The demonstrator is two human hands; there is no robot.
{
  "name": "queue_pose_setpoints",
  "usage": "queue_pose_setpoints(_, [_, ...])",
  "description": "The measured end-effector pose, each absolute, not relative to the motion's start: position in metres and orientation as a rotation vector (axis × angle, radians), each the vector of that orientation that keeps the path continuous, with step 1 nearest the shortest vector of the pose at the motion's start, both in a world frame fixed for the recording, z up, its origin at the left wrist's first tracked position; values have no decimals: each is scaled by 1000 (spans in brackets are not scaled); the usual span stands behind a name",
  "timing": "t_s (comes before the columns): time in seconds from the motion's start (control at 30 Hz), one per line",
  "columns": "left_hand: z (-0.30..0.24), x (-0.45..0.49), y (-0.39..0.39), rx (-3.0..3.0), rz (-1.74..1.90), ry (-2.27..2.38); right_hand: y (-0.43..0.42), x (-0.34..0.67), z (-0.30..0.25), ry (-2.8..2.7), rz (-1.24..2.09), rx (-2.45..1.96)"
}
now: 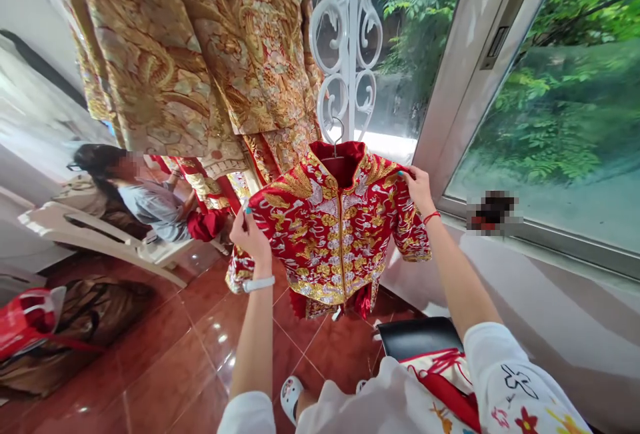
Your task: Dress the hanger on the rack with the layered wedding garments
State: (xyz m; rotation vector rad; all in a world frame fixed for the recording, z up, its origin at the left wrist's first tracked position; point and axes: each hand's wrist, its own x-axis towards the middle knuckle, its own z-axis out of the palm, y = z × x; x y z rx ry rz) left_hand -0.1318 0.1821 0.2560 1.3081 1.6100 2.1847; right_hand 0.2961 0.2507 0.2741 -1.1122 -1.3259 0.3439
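Observation:
A small red jacket [333,234] with gold and silver embroidery hangs on a wire hanger [338,135] hooked on a white scrolled window grille [350,41]. My left hand [249,231] pinches the jacket's left shoulder near the sleeve. At the right shoulder, my right hand [417,187] grips the fabric. Both hands hold the jacket spread out, front facing me. A white band sits on my left wrist and a red string on my right.
A large gold embroidered garment [200,47] hangs at upper left. A person [145,197] sits on a white chair [100,237] at left with red fabric. A red bag [25,321] lies on brown cloth on the tiled floor. A black stool [417,337] stands below my right arm.

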Motion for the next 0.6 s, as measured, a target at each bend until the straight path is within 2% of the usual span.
queue_pose_setpoints(0.1, [242,-113,176,1326,2186,1883,268,297,269,-1375,519,-1117])
queue_pose_setpoints(0.2, [231,-101,169,1403,2071,1948,265,297,262,-1438,596,-1152])
queue_pose_setpoints(0.27, [217,-96,156,1464,2098,1950,245,290,249,-1454,499,-1208])
queue_pose_setpoints(0.33, [193,-86,138,1600,2069,1968,212,272,222,-1412,240,-1314])
queue_pose_setpoints(0.37, [177,-78,129,1713,1980,1967,194,258,204,-1365,102,-1354])
queue_pose_setpoints(0.43, [147,-57,120,2100,1516,1788,166,224,165,-1387,-26,-1403])
queue_pose_setpoints(0.53, [121,-24,131,2401,894,1473,155,179,126,-1837,234,-1395])
queue_pose_setpoints(0.6, [118,-10,144,2418,813,1460,164,163,117,-1914,369,-1362])
